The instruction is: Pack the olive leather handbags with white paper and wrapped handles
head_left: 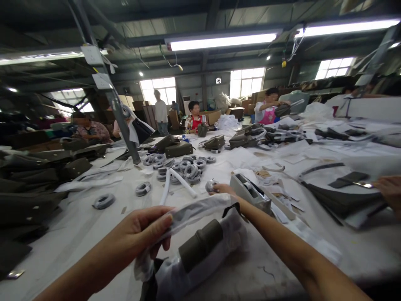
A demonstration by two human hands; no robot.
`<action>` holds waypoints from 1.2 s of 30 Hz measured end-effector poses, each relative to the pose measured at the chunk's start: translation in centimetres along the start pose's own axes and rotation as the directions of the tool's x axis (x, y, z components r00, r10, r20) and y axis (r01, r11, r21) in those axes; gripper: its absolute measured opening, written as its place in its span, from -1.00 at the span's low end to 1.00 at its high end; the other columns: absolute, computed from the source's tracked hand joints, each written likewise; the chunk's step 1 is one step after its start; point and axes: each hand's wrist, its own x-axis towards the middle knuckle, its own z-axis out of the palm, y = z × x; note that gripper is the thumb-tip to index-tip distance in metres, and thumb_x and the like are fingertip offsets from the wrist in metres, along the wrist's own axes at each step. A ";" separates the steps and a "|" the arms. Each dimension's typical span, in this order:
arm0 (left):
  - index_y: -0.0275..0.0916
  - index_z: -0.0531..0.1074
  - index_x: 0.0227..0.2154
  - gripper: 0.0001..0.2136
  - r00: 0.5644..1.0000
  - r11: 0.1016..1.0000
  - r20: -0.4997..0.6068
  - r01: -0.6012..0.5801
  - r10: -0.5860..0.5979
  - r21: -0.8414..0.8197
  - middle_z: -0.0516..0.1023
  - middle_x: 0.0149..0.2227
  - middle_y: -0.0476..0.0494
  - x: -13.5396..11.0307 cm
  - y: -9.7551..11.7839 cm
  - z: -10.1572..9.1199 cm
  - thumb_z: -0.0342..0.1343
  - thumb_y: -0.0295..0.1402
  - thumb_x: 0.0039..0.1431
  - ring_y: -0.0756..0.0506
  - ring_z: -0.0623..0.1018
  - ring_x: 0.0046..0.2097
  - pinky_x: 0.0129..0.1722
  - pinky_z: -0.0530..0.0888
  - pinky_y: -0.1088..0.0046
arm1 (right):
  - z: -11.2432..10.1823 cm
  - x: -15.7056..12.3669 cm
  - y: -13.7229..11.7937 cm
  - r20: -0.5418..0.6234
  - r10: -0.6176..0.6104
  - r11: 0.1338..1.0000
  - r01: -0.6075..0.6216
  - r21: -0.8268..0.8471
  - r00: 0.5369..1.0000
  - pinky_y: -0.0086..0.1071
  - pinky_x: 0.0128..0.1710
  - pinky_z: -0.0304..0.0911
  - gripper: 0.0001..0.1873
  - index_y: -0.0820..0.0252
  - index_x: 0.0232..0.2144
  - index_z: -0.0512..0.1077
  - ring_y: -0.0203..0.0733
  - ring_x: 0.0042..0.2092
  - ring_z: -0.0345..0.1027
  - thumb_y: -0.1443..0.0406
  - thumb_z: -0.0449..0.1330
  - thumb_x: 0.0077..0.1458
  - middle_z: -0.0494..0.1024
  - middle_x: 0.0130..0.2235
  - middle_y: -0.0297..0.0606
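My left hand (142,232) is closed, pinching a strip of white wrapping paper (194,211) near the table's front edge. Below it lies a dark olive rolled handle (200,244) half covered in white paper. My right arm stretches far forward, and my right hand (221,189) is closed round a small grey coiled strap roll (211,185). Right beside that hand stands a grey tape dispenser (249,192).
Several grey coiled rolls (184,167) and two white tubes (175,180) lie mid-table. Dark olive bags (37,175) pile at the left and further back (178,148). Another person's hand (390,190) rests at the right edge on a dark bag. Several co-workers (196,117) sit at the far side.
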 end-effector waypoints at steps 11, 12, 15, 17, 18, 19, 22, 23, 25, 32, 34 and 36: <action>-0.22 0.46 -0.39 -0.64 0.993 0.984 0.012 -0.112 0.114 -0.138 0.45 -0.48 0.01 3.1 -3.6 -1.2 0.19 0.02 0.15 0.05 0.30 -0.47 -0.50 0.25 0.62 | -11.8 -16.8 -5.8 -0.465 -0.140 0.947 0.256 0.196 0.874 -0.41 -0.36 0.40 -0.76 0.18 -0.17 0.54 -0.21 -0.34 0.47 0.16 0.25 0.20 0.57 -0.15 -0.13; -0.22 0.47 -0.36 -0.64 0.993 0.984 -0.002 -0.116 0.117 -0.136 0.46 -0.47 0.01 3.0 -3.6 -1.1 0.20 0.02 0.14 0.05 0.32 -0.46 -0.49 0.27 0.61 | -11.4 -18.5 -6.7 -0.441 -0.205 0.928 0.317 0.196 0.874 -0.44 -0.39 0.41 -0.78 0.16 -0.14 0.54 -0.24 -0.36 0.47 0.21 0.27 0.19 0.56 -0.12 -0.13; -0.22 0.49 -0.34 -0.64 0.988 0.983 -0.049 -0.154 0.149 -0.104 0.49 -0.43 -0.02 2.4 -3.0 -0.4 0.22 0.02 0.13 0.03 0.36 -0.43 -0.46 0.29 0.60 | -9.3 -21.6 -9.1 -0.300 -0.412 0.849 0.481 0.216 0.861 -0.47 -0.35 0.45 -0.73 0.11 -0.05 0.52 -0.24 -0.31 0.52 0.31 0.28 0.17 0.57 -0.07 -0.14; -0.23 0.51 -0.35 -0.63 0.980 0.980 -0.079 -0.186 0.180 -0.070 0.50 -0.41 -0.04 1.9 -2.5 0.1 0.21 0.02 0.13 0.02 0.39 -0.39 -0.44 0.32 0.59 | -7.6 -22.1 -10.4 -0.223 -0.504 0.815 0.545 0.198 0.835 -0.41 -0.20 0.48 -0.70 0.11 -0.02 0.51 -0.14 -0.17 0.54 0.33 0.27 0.18 0.58 -0.04 -0.14; -0.23 0.52 -0.35 -0.63 0.977 0.978 -0.089 -0.200 0.194 -0.062 0.51 -0.39 -0.05 1.7 -2.3 0.3 0.21 0.02 0.13 0.00 0.42 -0.36 -0.40 0.35 0.58 | -6.7 -22.0 -11.0 -0.205 -0.533 0.805 0.567 0.175 0.821 -0.37 -0.15 0.47 -0.70 0.12 -0.01 0.51 -0.10 -0.13 0.54 0.32 0.26 0.18 0.58 -0.03 -0.13; -0.23 0.53 -0.32 -0.63 0.974 0.975 -0.091 -0.213 0.207 -0.063 0.53 -0.35 -0.06 1.5 -2.1 0.4 0.20 0.02 0.13 -0.03 0.45 -0.31 -0.35 0.39 0.55 | -5.9 -21.8 -11.6 -0.201 -0.553 0.799 0.583 0.148 0.808 -0.35 -0.13 0.47 -0.70 0.12 -0.01 0.50 -0.09 -0.11 0.54 0.32 0.25 0.19 0.58 -0.03 -0.14; -0.20 0.55 -0.21 -0.60 0.970 0.966 -0.050 -0.242 0.238 -0.089 0.56 -0.23 -0.10 0.9 -1.8 0.7 0.15 0.05 0.16 -0.13 0.51 -0.15 -0.12 0.47 0.40 | -4.2 -20.7 -13.3 -0.225 -0.589 0.785 0.616 0.068 0.776 -0.35 -0.20 0.45 -0.70 0.12 0.02 0.49 -0.10 -0.17 0.55 0.28 0.22 0.24 0.59 -0.01 -0.14; -0.21 0.55 -0.19 -0.58 0.969 0.966 -0.034 -0.246 0.244 -0.081 0.56 -0.22 -0.11 0.7 -1.8 0.6 0.13 0.06 0.16 -0.16 0.52 -0.13 -0.07 0.47 0.35 | -3.8 -20.4 -13.8 -0.230 -0.600 0.779 0.625 0.047 0.766 -0.36 -0.21 0.44 -0.70 0.13 0.03 0.48 -0.10 -0.18 0.55 0.27 0.20 0.25 0.59 -0.01 -0.14; -0.23 0.55 -0.21 -0.52 0.970 0.970 -0.023 -0.242 0.241 -0.014 0.56 -0.26 -0.11 0.5 -1.9 0.4 0.08 0.11 0.16 -0.19 0.53 -0.16 -0.09 0.47 0.31 | -3.4 -19.9 -14.7 -0.240 -0.616 0.770 0.637 0.014 0.750 -0.36 -0.23 0.42 -0.71 0.14 0.02 0.49 -0.10 -0.20 0.55 0.26 0.18 0.27 0.59 -0.02 -0.15; -0.25 0.53 -0.33 -0.45 0.970 0.954 -0.030 -0.230 0.240 0.194 0.55 -0.34 -0.08 0.4 -1.8 0.0 -0.04 0.19 0.18 -0.17 0.51 -0.22 -0.20 0.42 0.36 | -3.0 -18.9 -16.6 -0.269 -0.612 0.771 0.637 0.007 0.744 -0.35 -0.16 0.43 -0.73 0.17 -0.02 0.51 -0.08 -0.14 0.55 0.23 0.15 0.30 0.60 -0.02 -0.13; -0.23 0.51 -0.32 -0.47 0.965 0.944 -0.014 -0.254 0.262 0.209 0.55 -0.34 -0.08 0.4 -1.4 0.1 -0.02 0.19 0.18 -0.19 0.52 -0.20 -0.18 0.43 0.35 | -2.9 -18.7 -16.9 -0.264 -0.616 0.768 0.640 0.007 0.742 -0.32 -0.12 0.44 -0.72 0.20 -0.03 0.51 -0.04 -0.10 0.54 0.21 0.15 0.30 0.59 -0.02 -0.09; -0.23 0.50 -0.32 -0.48 0.964 0.943 -0.006 -0.260 0.267 0.208 0.54 -0.35 -0.08 0.3 -1.1 0.3 0.00 0.19 0.16 -0.18 0.51 -0.22 -0.20 0.44 0.35 | -3.0 -18.6 -17.1 -0.243 -0.609 0.775 0.632 0.019 0.755 -0.28 -0.05 0.44 -0.71 0.24 -0.02 0.51 -0.01 -0.05 0.52 0.23 0.16 0.30 0.58 -0.01 -0.05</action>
